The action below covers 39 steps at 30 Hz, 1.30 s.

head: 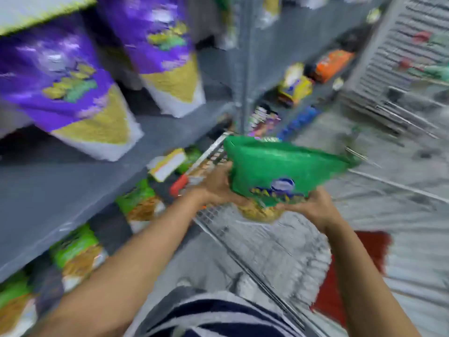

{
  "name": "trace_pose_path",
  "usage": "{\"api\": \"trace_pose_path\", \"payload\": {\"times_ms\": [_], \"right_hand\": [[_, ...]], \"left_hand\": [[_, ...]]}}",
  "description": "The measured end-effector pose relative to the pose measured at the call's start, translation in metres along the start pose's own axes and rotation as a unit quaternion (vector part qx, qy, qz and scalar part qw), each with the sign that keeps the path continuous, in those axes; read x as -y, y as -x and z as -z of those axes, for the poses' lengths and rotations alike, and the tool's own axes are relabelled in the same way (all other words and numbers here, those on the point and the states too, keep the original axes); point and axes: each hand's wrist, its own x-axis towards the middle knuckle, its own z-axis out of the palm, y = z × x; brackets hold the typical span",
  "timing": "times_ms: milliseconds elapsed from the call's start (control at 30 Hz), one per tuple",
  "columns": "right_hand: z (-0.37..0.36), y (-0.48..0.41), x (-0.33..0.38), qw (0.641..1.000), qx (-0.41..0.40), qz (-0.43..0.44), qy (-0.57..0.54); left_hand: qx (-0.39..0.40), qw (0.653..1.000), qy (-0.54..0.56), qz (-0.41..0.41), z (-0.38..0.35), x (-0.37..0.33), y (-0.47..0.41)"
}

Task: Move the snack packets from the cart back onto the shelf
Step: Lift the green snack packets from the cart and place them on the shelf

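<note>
From the head camera, both hands carry one green snack packet point(279, 171) above the wire cart point(255, 237). The left hand point(216, 188) cups its near-left edge; the right hand point(313, 205) closes under its lower right corner. The packet's far end sticks out past both grips, tilted and unsupported.

The risk, as I judge it, lies in that loose hold: each hand pinches only the near end, so a quick swing leftward could let the slick film slide out, dropping the packet back into the cart. The frame is smeared with motion, which suggests haste. The packet's far corner could also knock the purple bags point(73, 83) standing up and left of the grip.

The grey shelf point(73, 186) runs left of the hands, with green packets point(73, 249) on the level below the left forearm. Floor and another cart lie beyond the right hand.
</note>
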Motion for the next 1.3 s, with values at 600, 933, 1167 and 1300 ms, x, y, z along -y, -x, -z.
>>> {"api": "trace_pose_path", "payload": {"times_ms": [600,933,1167,1300], "right_hand": [[-0.431,0.0,0.181,0.925,0.276,0.259,0.035],[-0.516,-0.035,0.172,0.926,0.317,0.204,0.009],[-0.513,-0.034,0.164,0.929,0.32,0.187,-0.007],[-0.483,-0.027,0.131,0.973,0.144,0.177,-0.022]], "left_hand": [[-0.533,0.838,0.119,-0.003,0.254,0.124,0.319],[-0.543,0.832,0.118,0.007,0.314,0.199,0.313],[-0.59,0.802,0.091,0.0,0.299,0.22,0.305],[-0.726,0.68,0.098,0.023,0.24,0.226,0.296]]}}
